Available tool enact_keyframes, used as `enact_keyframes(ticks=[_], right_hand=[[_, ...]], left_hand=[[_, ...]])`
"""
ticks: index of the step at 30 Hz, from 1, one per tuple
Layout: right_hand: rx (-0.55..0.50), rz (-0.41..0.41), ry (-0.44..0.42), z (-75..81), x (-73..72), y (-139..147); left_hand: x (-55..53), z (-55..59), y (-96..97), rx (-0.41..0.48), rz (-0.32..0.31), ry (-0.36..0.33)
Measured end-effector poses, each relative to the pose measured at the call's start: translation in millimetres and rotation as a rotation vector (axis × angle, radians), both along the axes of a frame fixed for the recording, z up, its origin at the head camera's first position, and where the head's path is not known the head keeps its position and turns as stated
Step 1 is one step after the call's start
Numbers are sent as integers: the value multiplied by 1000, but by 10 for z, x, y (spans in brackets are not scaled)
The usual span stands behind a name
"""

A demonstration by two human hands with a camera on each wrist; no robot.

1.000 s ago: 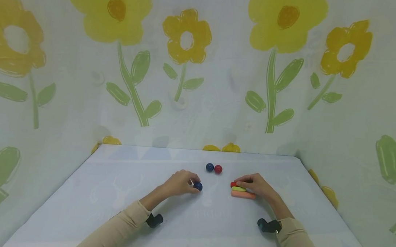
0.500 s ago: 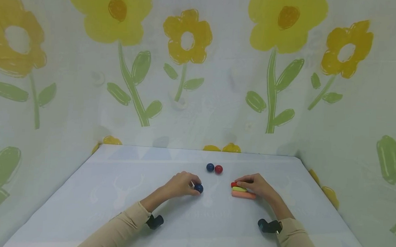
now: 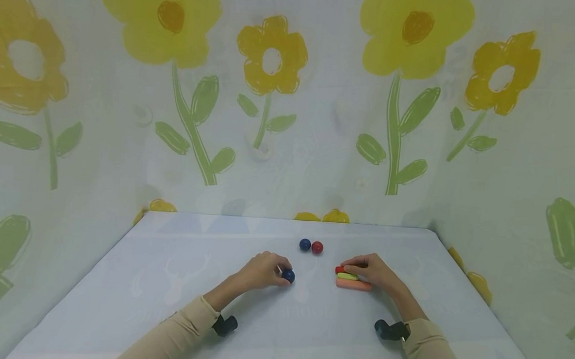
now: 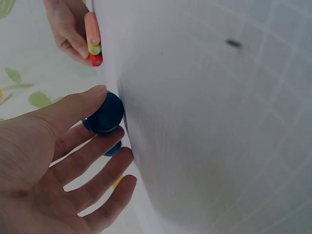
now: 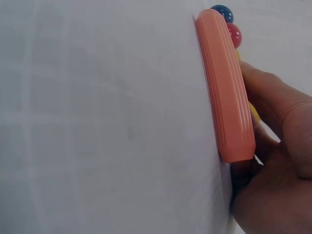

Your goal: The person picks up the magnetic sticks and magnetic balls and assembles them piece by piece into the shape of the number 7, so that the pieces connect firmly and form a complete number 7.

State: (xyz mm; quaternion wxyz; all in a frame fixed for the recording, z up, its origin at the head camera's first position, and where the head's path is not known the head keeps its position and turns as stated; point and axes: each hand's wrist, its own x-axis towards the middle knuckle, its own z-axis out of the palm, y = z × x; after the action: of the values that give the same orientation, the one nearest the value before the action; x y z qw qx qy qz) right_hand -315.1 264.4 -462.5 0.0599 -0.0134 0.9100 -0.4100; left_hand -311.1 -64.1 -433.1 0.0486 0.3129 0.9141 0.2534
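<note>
My left hand (image 3: 262, 270) pinches a glossy dark blue ball (image 3: 288, 276) between thumb and fingers, low at the white table. In the left wrist view the thumb touches this blue ball (image 4: 107, 113) from one side, while the other fingers spread apart. My right hand (image 3: 373, 270) holds a short red stick (image 3: 340, 269) with thumb and fingers. Against it lies a yellow-green stick (image 3: 347, 276), then a longer ribbed orange stick (image 3: 353, 284) nearest me. The right wrist view shows the orange stick (image 5: 225, 87) lengthwise; it largely hides the other sticks.
Farther back on the table (image 3: 168, 323), a second blue ball (image 3: 305, 244) and a red ball (image 3: 317, 247) sit side by side. A flower-printed cloth (image 3: 313, 122) hangs behind the table and along both sides. Dark wrist devices show at both cuffs.
The left hand's blue ball has shifted slightly towards me, with the fingers still on it. The right hand and the three sticks have stayed in place.
</note>
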Motion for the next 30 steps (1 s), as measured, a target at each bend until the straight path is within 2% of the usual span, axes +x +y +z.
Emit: enact_keyframes(ticks=[7, 14, 22, 30], right_hand=[[1, 21, 6, 25, 21, -18], [9, 56, 16, 23, 8, 12], [21, 86, 21, 27, 1, 8], [58, 102, 26, 102, 26, -41]], left_hand=[[30, 4, -25, 12, 0, -4], [-14, 3, -48, 26, -3, -41], [-37, -33, -59, 41, 21, -81], [-45, -27, -66, 41, 20, -79]])
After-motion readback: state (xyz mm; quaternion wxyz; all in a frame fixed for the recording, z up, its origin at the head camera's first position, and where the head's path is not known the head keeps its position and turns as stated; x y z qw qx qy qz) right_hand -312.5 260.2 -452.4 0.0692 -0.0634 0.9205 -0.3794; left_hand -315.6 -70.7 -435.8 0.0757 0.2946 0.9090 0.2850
